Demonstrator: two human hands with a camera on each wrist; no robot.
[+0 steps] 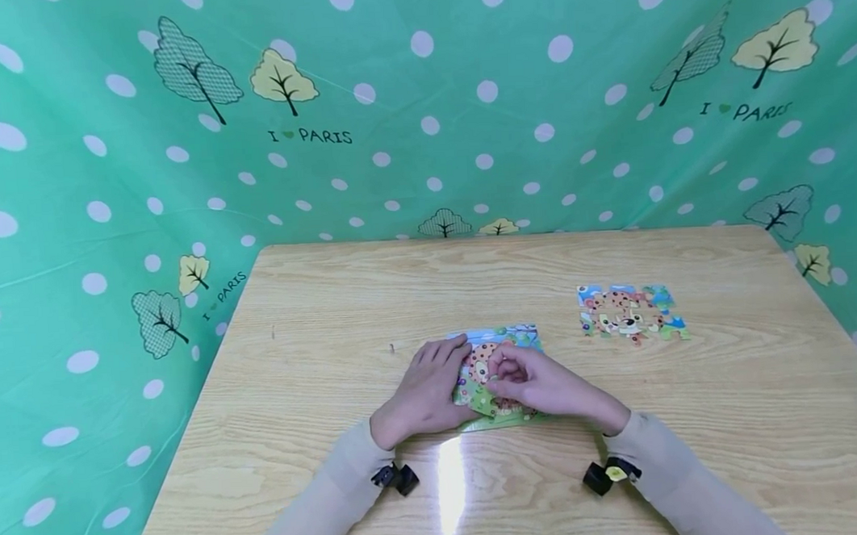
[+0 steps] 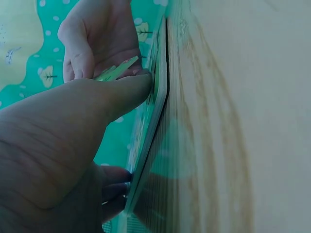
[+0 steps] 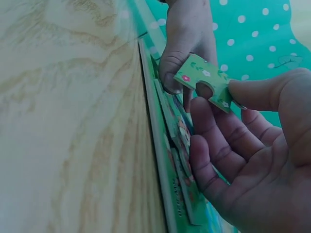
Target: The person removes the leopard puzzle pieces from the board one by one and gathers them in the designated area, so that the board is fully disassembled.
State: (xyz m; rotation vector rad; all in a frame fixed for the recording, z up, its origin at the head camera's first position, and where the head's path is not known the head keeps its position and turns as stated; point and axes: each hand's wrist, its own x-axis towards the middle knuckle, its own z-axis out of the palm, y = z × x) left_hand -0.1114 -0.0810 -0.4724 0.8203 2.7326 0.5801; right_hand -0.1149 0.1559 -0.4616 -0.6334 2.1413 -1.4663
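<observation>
A jigsaw board [image 1: 491, 425] lies on the table in front of me, with a spotted animal picture on its assembled pieces. My left hand [image 1: 431, 388] rests over the board's left side, fingers extended along it and thumb by the near edge. Between thumb and fingers, my right hand [image 1: 547, 384] pinches a green puzzle piece [image 3: 197, 73] printed with small flowers and having a round notch. The piece is tilted above the board's lower left part, close to the left thumb [image 3: 171, 82]. Several pieces in the board [image 3: 187, 194] sit slightly raised and overlapping in the right wrist view.
A second, partly joined puzzle [image 1: 627, 314] with a spotted animal face lies farther back to the right on the wooden table [image 1: 315, 330]. Behind the table hangs a green dotted cloth [image 1: 458, 137]. Each wrist carries a small black camera.
</observation>
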